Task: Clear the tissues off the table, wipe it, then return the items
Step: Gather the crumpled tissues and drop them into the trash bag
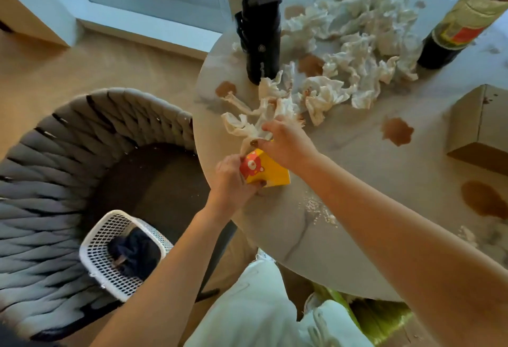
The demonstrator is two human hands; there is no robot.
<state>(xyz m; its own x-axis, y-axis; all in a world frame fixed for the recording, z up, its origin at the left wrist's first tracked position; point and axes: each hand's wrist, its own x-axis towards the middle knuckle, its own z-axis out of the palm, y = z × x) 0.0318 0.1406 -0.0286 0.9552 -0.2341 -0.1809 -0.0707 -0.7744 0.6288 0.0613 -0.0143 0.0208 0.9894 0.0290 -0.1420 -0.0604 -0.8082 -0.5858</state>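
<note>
Yellow bear-print tissue box [265, 170]: my left hand [231, 179] grips it; right hand [286, 143] pinches crumpled tissues [255, 124]. No readable text.

White tissues [354, 44], yellow-red box [265, 169], black flask [261, 36], brown spills [397, 130], white mesh basket [96, 250]

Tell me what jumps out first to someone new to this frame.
The heap of crumpled tissues sprawling across the far side of the round table, with brown spills around it. Next, at the near-left edge, the left hand holds a yellow carton while the right hand pinches a tissue just above it.
</note>
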